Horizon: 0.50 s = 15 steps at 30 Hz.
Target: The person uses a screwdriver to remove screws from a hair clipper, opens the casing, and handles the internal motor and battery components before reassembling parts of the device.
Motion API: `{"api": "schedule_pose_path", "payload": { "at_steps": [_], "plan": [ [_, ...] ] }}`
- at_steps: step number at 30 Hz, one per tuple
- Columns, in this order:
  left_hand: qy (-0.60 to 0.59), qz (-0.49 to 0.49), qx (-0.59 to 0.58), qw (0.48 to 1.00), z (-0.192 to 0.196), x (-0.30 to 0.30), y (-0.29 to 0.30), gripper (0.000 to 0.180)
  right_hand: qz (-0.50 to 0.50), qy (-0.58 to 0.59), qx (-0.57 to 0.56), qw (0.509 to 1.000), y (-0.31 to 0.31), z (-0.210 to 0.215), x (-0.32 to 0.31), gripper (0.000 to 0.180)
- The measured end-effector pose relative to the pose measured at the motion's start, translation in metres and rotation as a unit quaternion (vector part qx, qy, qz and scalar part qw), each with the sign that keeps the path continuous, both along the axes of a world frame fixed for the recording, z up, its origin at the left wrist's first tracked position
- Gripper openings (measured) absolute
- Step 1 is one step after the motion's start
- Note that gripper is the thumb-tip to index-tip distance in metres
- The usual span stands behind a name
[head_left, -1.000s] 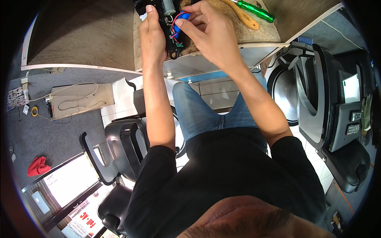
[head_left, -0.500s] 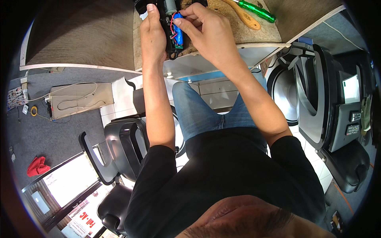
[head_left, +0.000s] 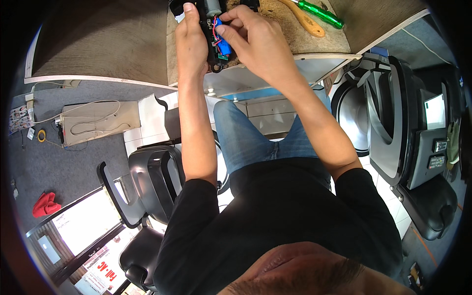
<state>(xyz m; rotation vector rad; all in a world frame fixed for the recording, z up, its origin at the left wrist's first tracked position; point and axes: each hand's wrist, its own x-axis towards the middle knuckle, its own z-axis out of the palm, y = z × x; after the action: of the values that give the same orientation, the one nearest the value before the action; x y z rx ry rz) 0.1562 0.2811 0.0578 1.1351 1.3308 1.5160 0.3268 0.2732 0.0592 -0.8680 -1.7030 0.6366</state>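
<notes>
My left hand (head_left: 191, 49) is closed around the side of an opened black handheld device (head_left: 215, 64), its thumb pointing up along the casing. Inside the device lie a grey cylindrical motor (head_left: 212, 7), thin red wires (head_left: 215, 30) and a strip of green circuit board (head_left: 223, 57). A blue cylindrical battery (head_left: 224, 48) sits at a slight tilt over the board. The thumb and index finger of my right hand (head_left: 263, 44) pinch at the battery's upper end, near the wires. Part of the device's far end is cut off by the picture's edge.
On the worn wooden worktop (head_left: 339, 46) lie a green-handled screwdriver (head_left: 322, 14) and a wooden-handled tool (head_left: 307, 22), right of my hands. Black salon chairs (head_left: 155, 182) stand on both sides. A board with a cable (head_left: 98, 123) and a red cloth (head_left: 46, 204) are at the left.
The blue battery has tilted, its lower end shifting slightly right in the casing. Both hands stay nearly in place, with my right fingers still at its upper end.
</notes>
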Motion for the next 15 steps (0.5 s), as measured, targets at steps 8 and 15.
{"api": "schedule_pose_path", "payload": {
  "at_steps": [8, 15],
  "plan": [
    [-0.036, 0.000, 0.016, 0.999, 0.003, -0.001, 0.000, 0.061, 0.257, -0.004, -0.160, 0.953, 0.004, 0.007, 0.028, 0.049],
    [-0.024, -0.005, 0.003, 1.000, 0.007, 0.001, -0.003, 0.061, 0.311, 0.032, -0.213, 0.926, 0.011, 0.006, 0.029, 0.055]
  ]
}}
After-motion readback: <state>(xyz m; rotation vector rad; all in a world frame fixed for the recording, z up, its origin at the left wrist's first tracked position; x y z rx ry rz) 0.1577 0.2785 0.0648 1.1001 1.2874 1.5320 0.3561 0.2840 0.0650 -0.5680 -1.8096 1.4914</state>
